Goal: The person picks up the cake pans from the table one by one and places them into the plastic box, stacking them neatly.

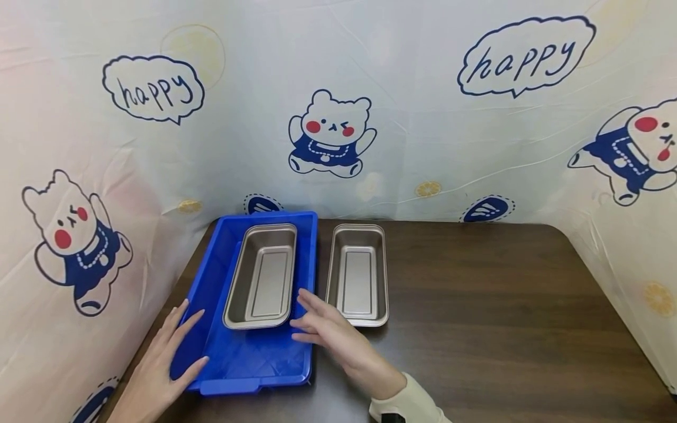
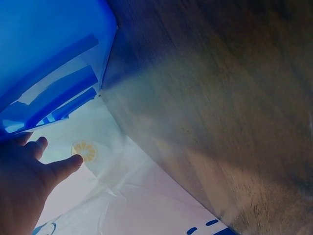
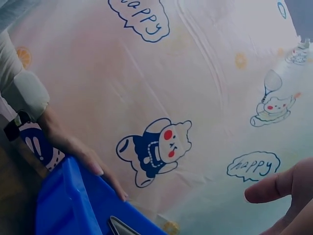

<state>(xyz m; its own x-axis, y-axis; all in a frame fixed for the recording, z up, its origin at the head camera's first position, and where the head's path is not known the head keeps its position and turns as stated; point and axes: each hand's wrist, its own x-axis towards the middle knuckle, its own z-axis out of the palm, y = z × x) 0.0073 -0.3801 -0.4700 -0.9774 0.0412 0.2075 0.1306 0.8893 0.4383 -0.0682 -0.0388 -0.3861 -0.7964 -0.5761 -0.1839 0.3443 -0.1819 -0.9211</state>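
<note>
Blue plastic tray (image 1: 254,357): likely light, stiff, slick; grip long rims (image 1: 314,252). Left hand (image 1: 160,361), right hand (image 1: 341,342) flank it, fingers extended, gripping nothing.

Dark brown, wood-grained surface (image 1: 492,305), rounded at its far right corner. Carries a blue rectangular tray (image 1: 245,355) on its left side, set lengthwise from front to back, far end by the back edge. Also bears, just right of the tray, a silvery metal loaf pan (image 1: 359,282), shorter than the tray and standing open side up.
</note>
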